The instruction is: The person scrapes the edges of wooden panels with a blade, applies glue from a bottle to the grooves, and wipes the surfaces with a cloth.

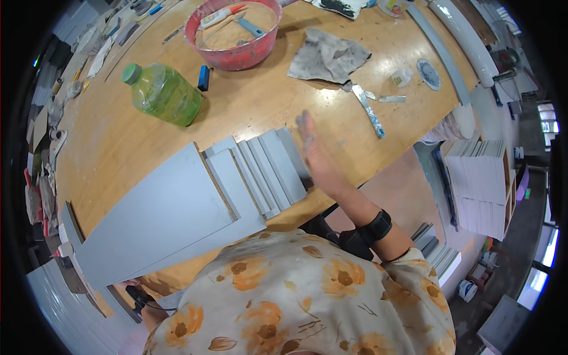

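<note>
A stack of flat grey panels [160, 207] lies before me on the wooden table, with stepped narrower boards [269, 171] at its right end. Upright at that end is my right hand [316, 151], its fingers stretched out and slightly blurred. Its palm faces the board ends; whether they touch, I cannot tell. At the lower left, my left hand [131, 285] is by the near edge of the large panel. The panel hides most of its fingers, so its grip does not show.
Beyond the stack stand a green-capped bottle [165, 94] and a red tub [245, 56] holding tan paste and tools. A grey rag [328, 56], a scraper [368, 109] and a small white bottle [401, 77] lie farther right. Stacked white boards [480, 183] stand beyond the table's right edge.
</note>
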Demonstrator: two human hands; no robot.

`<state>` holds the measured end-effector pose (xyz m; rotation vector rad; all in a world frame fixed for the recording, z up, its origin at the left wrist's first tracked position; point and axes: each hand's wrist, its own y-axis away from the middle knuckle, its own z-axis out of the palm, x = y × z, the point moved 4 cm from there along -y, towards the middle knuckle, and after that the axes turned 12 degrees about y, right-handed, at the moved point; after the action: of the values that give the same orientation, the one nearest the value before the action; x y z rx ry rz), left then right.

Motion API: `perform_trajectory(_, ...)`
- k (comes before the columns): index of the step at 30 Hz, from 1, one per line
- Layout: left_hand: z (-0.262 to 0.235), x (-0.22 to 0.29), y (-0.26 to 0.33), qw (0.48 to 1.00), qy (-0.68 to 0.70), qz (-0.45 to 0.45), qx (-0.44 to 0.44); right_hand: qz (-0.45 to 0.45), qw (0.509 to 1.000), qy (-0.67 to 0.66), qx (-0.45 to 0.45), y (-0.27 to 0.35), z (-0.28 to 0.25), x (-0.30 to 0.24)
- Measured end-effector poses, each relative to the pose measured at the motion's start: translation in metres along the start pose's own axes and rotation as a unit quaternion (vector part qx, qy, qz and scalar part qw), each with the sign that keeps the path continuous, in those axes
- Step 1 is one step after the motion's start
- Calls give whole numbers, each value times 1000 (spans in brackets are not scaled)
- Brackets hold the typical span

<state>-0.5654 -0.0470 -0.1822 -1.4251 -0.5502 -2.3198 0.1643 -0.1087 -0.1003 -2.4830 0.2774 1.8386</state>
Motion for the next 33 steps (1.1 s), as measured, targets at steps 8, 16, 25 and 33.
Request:
perform_trajectory(8,13,-7,5,990,-107,90,-36,51,995,24,-83,7,9,18)
perform_trajectory(16,47,9,19,951,-236,184,-82,38,988,112,-101,4,16,22)
perform_trajectory(25,46,17,53,882,-366,280,-97,85,992,-49,-78,-10,-3,50)
perform_trajectory(33,60,20,63,793,-476,352,-144,-27,995,47,-89,-21,-3,33)
